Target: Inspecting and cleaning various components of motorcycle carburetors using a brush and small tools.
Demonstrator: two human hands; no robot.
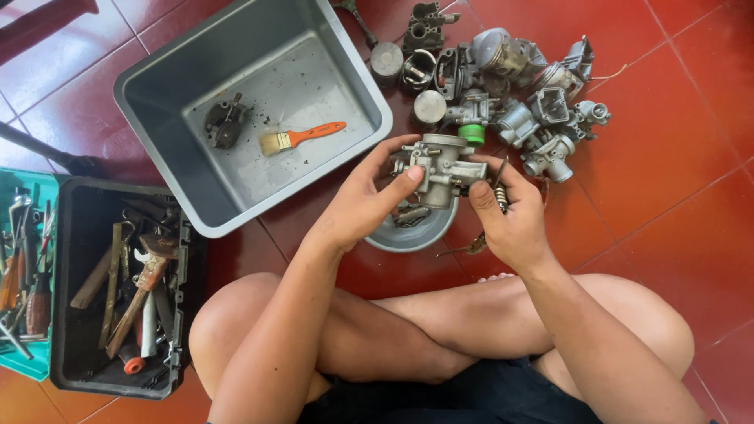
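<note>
While my left hand cups the carburetor, long axis running 9-to-3, my right hand at its 4 o'clock pinches a small spring, touching the body.

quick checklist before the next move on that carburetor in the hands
1. Left hand grips the carburetor: ok, fingers wrap its left side.
2. Right hand steadies it: ok, thumb touches its right side, while the fingers also hold a small spring-like part.
3. Bowl sits under the carburetor to catch bits: ok.
4. Brush within reach: ok, lying in the grey tub.
5. Toolbox open: ok.
6. Carburetor screws loose or tight: cannot tell.
</note>
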